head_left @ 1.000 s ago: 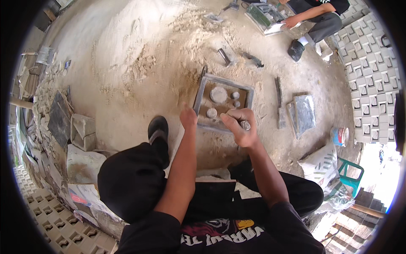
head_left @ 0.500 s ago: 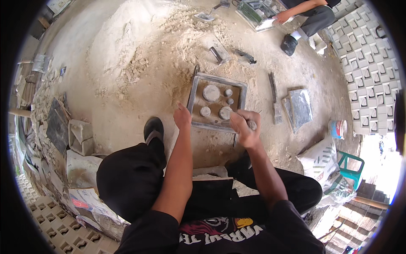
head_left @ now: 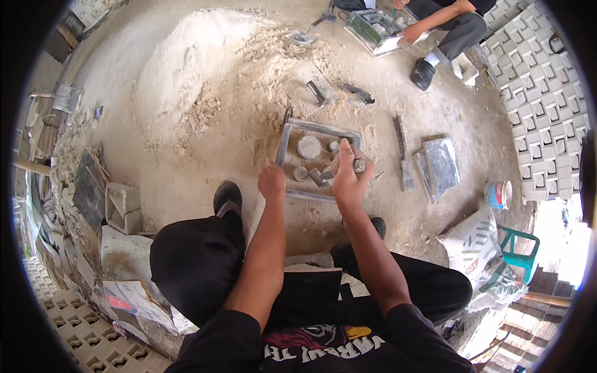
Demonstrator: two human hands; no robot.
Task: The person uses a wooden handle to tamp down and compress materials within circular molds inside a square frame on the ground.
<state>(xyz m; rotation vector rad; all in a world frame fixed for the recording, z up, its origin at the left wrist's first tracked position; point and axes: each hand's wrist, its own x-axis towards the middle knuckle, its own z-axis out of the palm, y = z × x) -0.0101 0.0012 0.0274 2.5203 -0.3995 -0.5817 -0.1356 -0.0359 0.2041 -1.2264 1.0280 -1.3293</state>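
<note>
A rectangular metal frame (head_left: 280, 146) lies on the ground before me, filled with sand-coloured material. Set in it are a large round disc (head_left: 309, 148) and several smaller round pieces, among them a small disc (head_left: 300, 173). My left hand (head_left: 272, 181) is closed at the frame's lower left corner; its fingertips are hidden, so I cannot tell whether it grips the rim. Over the frame's right side, my right hand (head_left: 352, 174) is wrapped round a short-handled tool. The handle's round end shows beside the fist, and a grey metal part (head_left: 319, 178) points left over the fill.
A pale powder mound (head_left: 193, 56) rises at upper left. Beyond the frame lie a short metal cylinder (head_left: 315, 92) and a dark tool (head_left: 357, 93). Flat plates (head_left: 441, 163), a long bar (head_left: 401, 146) and a sack (head_left: 469, 242) are rightward. Another person's hand (head_left: 410, 33) works at a far box.
My right hand has moved slightly left and up over the frame, and the tool's metal part now shows above the fill. My left hand has shifted a little down and right.
</note>
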